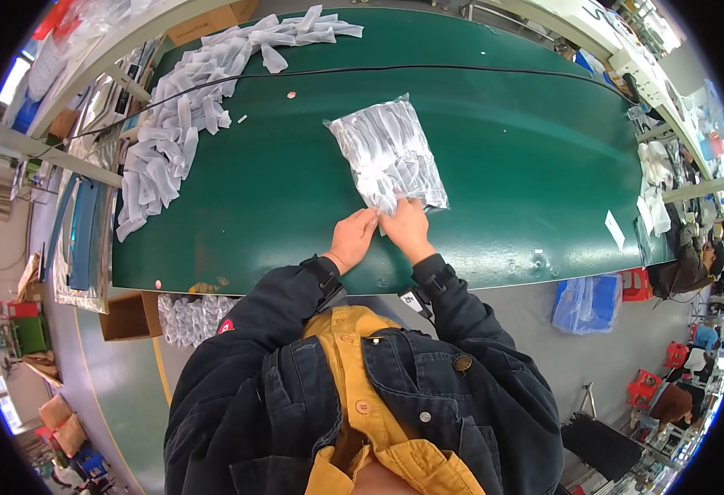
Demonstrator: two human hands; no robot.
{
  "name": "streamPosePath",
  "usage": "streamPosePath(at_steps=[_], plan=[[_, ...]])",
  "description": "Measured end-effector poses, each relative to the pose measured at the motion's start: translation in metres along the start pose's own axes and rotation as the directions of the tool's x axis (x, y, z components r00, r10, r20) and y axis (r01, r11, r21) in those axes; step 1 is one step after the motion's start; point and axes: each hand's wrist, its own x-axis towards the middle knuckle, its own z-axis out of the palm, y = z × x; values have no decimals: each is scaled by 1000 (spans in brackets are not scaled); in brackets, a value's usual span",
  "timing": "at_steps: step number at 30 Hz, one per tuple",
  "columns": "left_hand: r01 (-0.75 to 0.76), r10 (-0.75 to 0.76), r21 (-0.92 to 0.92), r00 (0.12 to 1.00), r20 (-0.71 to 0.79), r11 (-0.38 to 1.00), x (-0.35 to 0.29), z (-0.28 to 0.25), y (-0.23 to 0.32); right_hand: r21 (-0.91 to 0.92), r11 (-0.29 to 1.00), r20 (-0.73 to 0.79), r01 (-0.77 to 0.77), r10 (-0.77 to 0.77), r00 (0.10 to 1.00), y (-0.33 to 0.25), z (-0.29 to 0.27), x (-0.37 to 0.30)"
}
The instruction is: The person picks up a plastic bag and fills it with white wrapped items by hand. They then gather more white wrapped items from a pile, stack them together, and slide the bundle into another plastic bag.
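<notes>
A clear plastic bag packed with several small wrapped pieces lies on the green table in front of me. Its near edge is where both my hands meet. With fingers curled, my left hand pinches the near left corner of the bag. Beside it, my right hand is closed on the same edge, its fingertips partly hidden by the plastic. A long pile of loose, translucent-wrapped pieces runs along the table's left side and far edge.
A black cable stretches across the far part of the table. White cards and plastic bags lie at the right end. Below the table edge stand a cardboard box, more wrapped pieces and a blue bin.
</notes>
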Motion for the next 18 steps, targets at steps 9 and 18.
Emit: streamPosePath(at_steps=[9, 18], plan=[[56, -61, 44, 991, 119, 997, -9, -10, -23, -142, 959, -222, 246, -273, 936, 10, 62, 25], [116, -123, 44, 972, 198, 992, -7, 1, -28, -60, 862, -368, 503, -488, 792, 28, 56, 16]])
